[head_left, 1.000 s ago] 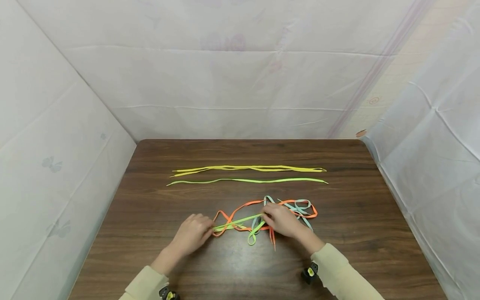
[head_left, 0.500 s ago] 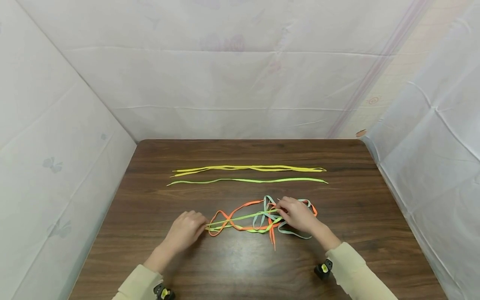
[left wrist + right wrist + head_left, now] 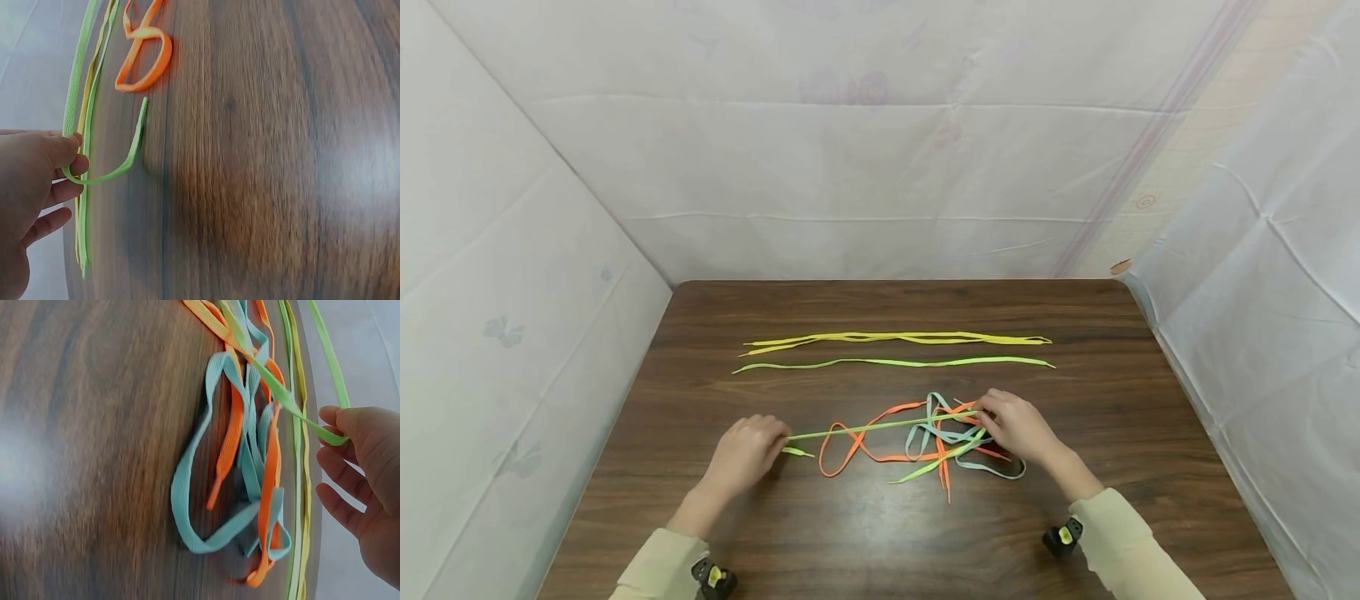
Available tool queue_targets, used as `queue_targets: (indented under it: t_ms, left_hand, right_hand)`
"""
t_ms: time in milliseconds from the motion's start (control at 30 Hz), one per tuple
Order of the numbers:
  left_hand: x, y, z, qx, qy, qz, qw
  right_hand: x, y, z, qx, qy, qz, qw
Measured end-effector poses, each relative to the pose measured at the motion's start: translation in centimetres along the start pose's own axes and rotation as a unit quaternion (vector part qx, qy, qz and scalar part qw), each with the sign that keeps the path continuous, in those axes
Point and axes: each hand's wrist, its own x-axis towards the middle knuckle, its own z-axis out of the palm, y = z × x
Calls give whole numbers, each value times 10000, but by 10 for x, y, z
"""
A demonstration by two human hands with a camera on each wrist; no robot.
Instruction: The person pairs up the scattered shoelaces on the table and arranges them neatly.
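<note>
A green shoelace (image 3: pixel 880 425) runs taut between both hands, above a loose tangle. My left hand (image 3: pixel 748 450) pinches it between thumb and forefinger; in the left wrist view a short tail of the green shoelace (image 3: pixel 128 164) hangs from the grip. The right hand (image 3: pixel 1017 425) pinches the other end of the stretch, and a second length slants down from it onto the pile. Under the stretch lie an orange shoelace (image 3: pixel 887 457) with loops at the left and a pale blue shoelace (image 3: pixel 181 481), crossing each other. Which lies on top throughout cannot be told.
Farther back on the brown table (image 3: pixel 880 542), a second green shoelace (image 3: pixel 887 361) lies nearly straight. Behind it lies a folded yellow shoelace (image 3: pixel 940 336). White cloth (image 3: pixel 850 167) hangs beyond the back edge and along both sides.
The hands have moved apart, left hand leftward and right hand rightward, drawing the green shoelace into a longer stretch. Its small loop near the pile is gone, and the pale blue shoelace has shifted.
</note>
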Motion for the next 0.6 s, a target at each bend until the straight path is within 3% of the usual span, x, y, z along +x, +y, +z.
queue_targets:
  t_ms: [233,600]
  left_hand:
    - [-5,-14,-2,50,-148,-401,9991]
    - [-9,-30,-2,100,-296,-639,9975]
  right_hand:
    - [-8,13,-6,-20,-42,313,9995]
    - [-19,29,-17,-184,122,472,9986]
